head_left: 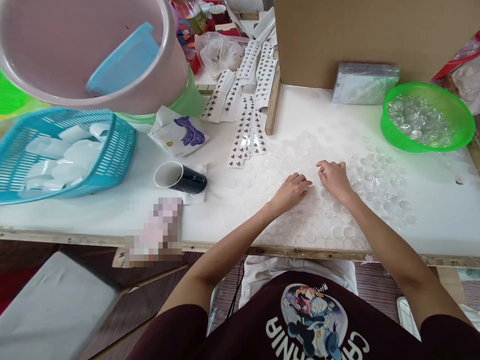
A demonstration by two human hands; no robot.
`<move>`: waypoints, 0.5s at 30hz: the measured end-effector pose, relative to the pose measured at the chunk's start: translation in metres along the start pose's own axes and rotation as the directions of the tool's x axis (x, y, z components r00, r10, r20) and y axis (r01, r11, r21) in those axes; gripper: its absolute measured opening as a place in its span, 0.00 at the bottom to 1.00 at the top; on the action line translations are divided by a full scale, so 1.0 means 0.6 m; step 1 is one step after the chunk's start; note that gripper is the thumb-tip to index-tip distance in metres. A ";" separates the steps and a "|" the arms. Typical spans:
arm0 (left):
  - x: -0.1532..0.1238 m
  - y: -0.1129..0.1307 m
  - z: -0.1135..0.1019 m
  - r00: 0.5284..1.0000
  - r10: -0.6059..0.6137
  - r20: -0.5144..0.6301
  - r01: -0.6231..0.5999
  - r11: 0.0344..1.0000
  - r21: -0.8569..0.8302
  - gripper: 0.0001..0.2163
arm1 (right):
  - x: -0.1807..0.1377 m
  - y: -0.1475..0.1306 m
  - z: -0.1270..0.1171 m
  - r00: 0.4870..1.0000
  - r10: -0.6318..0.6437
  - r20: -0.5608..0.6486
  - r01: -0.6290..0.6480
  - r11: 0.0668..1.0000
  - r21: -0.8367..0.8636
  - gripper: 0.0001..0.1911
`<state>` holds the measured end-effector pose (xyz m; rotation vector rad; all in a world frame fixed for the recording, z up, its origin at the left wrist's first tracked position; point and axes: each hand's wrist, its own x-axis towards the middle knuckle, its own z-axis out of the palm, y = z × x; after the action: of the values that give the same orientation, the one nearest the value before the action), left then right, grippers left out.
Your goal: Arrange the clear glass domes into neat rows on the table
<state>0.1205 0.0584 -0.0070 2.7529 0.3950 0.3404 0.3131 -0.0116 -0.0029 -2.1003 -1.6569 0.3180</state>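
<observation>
Covering the white table [112,215] near its front edge, small clear domes [330,220] lie flat, side by side; they look light, hard and slippery, best pinched at the rim. The left hand [290,190] and right hand [335,177] rest palm-down on them, fingers curled; whether either grips one cannot be told. A green bowl [390,132] holding more sits at the far right corner

White capital lettering [285,334] curves around a cartoon print on the person's dark shirt [232,330]. It is upside down and partly cut off, and only a run like "HNIP" can be made out. Print on the white pouch [179,134] and the sticker strips [245,132] on the counter is too small to read.
</observation>
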 end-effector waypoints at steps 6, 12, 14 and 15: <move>-0.011 0.000 -0.008 0.995 -0.053 -0.080 0.048 0.997 -0.062 0.10 | -0.012 -0.010 -0.018 0.998 0.034 -0.057 -0.031 0.998 0.047 0.13; -0.063 -0.016 -0.021 0.991 -0.068 -0.113 0.065 0.997 -0.032 0.09 | -0.075 -0.045 -0.009 0.981 -0.185 0.055 0.180 0.981 0.075 0.08; -0.075 -0.013 -0.020 0.996 -0.042 -0.074 0.041 0.999 -0.015 0.09 | -0.086 -0.055 0.000 0.971 -0.225 0.078 0.221 0.973 0.064 0.08; -0.078 -0.010 -0.019 0.998 -0.034 -0.056 0.034 0.999 -0.009 0.10 | -0.089 -0.058 0.004 0.968 -0.238 0.085 0.234 0.971 0.051 0.09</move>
<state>0.0721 0.0526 -0.0076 2.7301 0.4530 0.4107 0.2685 -0.0562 0.0068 -1.8586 -1.9134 0.3711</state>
